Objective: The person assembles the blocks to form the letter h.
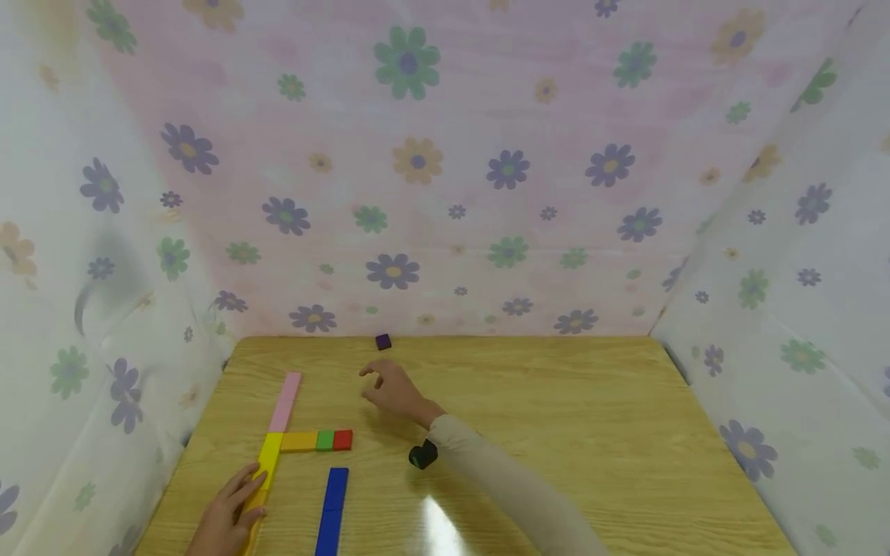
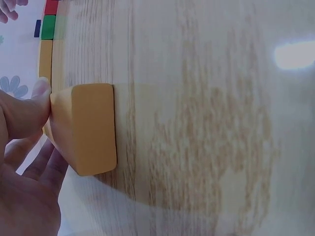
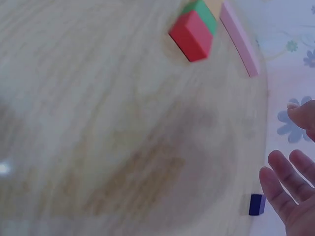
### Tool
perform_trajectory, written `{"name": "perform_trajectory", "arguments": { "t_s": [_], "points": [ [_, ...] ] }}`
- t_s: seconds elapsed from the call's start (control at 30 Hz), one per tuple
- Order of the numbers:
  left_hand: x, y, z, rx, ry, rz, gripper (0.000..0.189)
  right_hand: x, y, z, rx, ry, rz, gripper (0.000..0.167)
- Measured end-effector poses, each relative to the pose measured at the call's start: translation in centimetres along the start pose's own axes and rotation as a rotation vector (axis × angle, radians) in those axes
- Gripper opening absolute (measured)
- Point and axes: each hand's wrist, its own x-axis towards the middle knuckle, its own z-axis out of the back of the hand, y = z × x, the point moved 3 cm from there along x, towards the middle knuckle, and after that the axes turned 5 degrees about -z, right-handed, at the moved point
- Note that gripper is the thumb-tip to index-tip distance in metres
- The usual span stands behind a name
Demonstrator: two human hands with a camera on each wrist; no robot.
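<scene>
My left hand (image 1: 225,513) grips the row of blocks at the left, its fingers over the yellow block (image 1: 271,448) and its thumb along the orange block (image 2: 93,130) nearest me. In the left wrist view, thumb and fingers lie on opposite sides of that orange block. Over the table, my right hand (image 1: 395,388) reaches out with loosely bent fingers and holds nothing. A small dark purple block (image 1: 383,341) lies just beyond it by the back wall, and appears beside the fingers (image 3: 283,182) in the right wrist view.
A pink bar (image 1: 284,401) continues the row toward the back. Branching right are an orange bar (image 1: 299,442), a green block (image 1: 325,440) and a red block (image 1: 343,440). Blue blocks (image 1: 334,494) lie end to end nearer me. Flowered cloth (image 1: 445,232) encloses the wooden table (image 1: 556,417).
</scene>
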Motion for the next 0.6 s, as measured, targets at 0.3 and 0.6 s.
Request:
{"name": "perform_trajectory", "arguments": {
  "t_s": [0.3, 0.6],
  "points": [
    [-0.2, 1.0, -0.5, 0.003, -0.131, -0.115, 0.046, 2.6, -1.2, 2.1, -0.012, -0.052, -0.044, 0.04],
    [-0.3, 1.0, -0.6, 0.006, -0.16, -0.126, 0.04, 5.1, -2.7, 2.8, -0.035, -0.066, -0.037, 0.044]
  ]
}}
